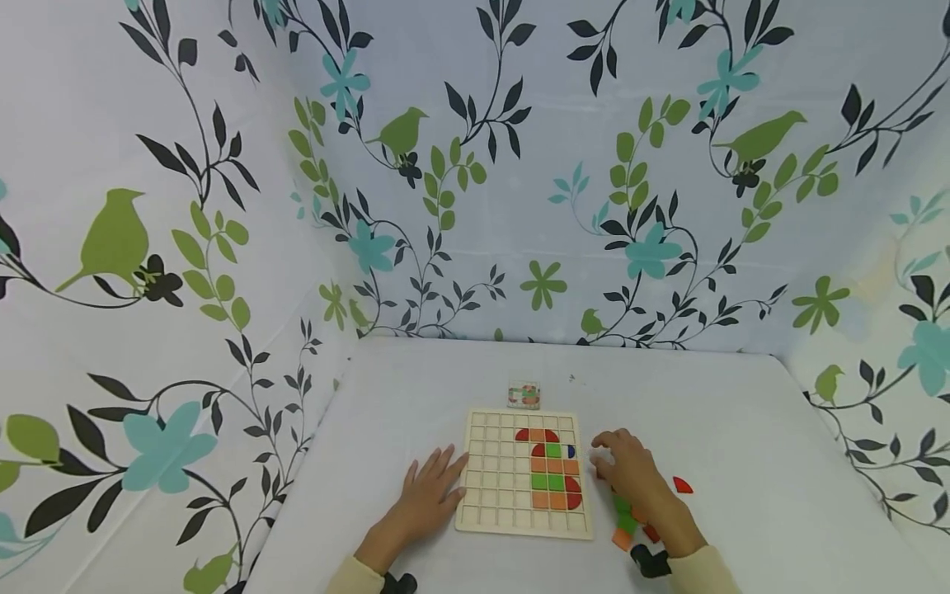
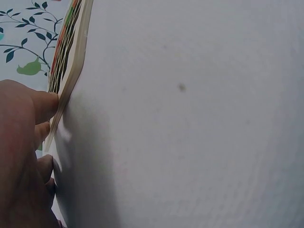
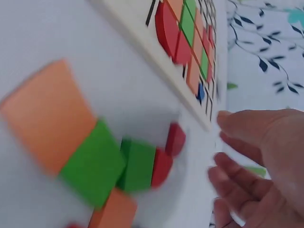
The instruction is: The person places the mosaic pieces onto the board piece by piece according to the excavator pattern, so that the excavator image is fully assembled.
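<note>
A wooden grid board lies on the table, with orange and green squares and red rounded pieces in its right-hand cells. A small blue piece sits near its right edge. My left hand lies with fingers spread, its fingertips touching the board's left edge; the left wrist view shows the thumb against the rim. Beside the right edge hovers my right hand, fingers loosely bent and nothing visible between them. Under and near it lie loose pieces, among them a green block and an orange square.
Behind the board stands a small card or box with a coloured picture. A red quarter-round piece lies apart to the right of my right hand. Patterned cloth with leaves and birds hangs around the white table.
</note>
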A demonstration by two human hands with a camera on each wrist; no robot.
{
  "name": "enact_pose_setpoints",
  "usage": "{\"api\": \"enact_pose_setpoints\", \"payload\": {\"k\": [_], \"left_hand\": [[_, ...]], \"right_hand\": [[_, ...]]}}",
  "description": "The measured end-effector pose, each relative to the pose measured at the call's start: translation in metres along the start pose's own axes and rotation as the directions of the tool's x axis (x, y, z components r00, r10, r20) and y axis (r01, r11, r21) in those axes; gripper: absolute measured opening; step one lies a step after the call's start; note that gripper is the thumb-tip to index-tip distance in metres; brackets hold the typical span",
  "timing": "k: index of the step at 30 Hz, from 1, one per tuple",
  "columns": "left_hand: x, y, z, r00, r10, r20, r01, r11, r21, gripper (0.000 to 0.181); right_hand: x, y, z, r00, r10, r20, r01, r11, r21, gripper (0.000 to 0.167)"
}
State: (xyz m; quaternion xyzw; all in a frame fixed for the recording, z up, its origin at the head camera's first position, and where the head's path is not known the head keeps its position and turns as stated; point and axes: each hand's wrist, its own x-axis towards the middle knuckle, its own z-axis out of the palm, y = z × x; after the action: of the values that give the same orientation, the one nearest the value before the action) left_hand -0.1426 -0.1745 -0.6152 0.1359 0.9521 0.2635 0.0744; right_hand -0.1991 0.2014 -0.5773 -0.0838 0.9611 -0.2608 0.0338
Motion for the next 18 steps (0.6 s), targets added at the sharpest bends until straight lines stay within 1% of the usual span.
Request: {"api": "enact_pose_setpoints", "payload": {"k": [3, 5, 7, 10, 12, 14, 18], "left_hand": [[0.001, -0.003, 0.003, 1.000, -0.001, -0.015, 0.001, 1.000, -0.025, 0.059], [0.002, -0.005, 0.005, 1.000, 0.002, -0.025, -0.003, 0.999, -0.036, 0.059], [0.002, -0.006, 0.007, 1.000, 0.005, -0.028, -0.006, 0.999, -0.037, 0.060], [0.002, -0.006, 0.007, 0.999, 0.010, -0.031, -0.011, 0.999, -0.033, 0.059], [0.001, -0.005, 0.005, 1.000, 0.006, -0.024, -0.006, 1.000, -0.031, 0.059], [0.000, -0.005, 0.004, 1.000, 0.000, -0.015, 0.000, 1.000, -0.024, 0.059], [0.000, -0.005, 0.003, 1.000, 0.011, -0.011, -0.011, 1.000, -0.010, 0.058]], "right_hand": [[-0.017, 0.017, -0.014, 0.994, 0.094, 0.058, -0.094, 0.996, -0.011, 0.032], [-0.027, 0.027, -0.023, 0.984, 0.152, 0.092, -0.149, 0.988, -0.037, 0.035], [-0.035, 0.037, -0.029, 0.974, 0.191, 0.120, -0.184, 0.981, -0.065, 0.036], [-0.043, 0.048, -0.030, 0.968, 0.206, 0.141, -0.196, 0.977, -0.077, 0.031], [-0.045, 0.054, -0.027, 0.969, 0.199, 0.144, -0.190, 0.979, -0.072, 0.025], [-0.045, 0.057, -0.024, 0.971, 0.198, 0.131, -0.191, 0.979, -0.064, 0.021], [-0.043, 0.059, -0.019, 0.980, 0.179, 0.091, -0.175, 0.983, -0.055, 0.020]]}}
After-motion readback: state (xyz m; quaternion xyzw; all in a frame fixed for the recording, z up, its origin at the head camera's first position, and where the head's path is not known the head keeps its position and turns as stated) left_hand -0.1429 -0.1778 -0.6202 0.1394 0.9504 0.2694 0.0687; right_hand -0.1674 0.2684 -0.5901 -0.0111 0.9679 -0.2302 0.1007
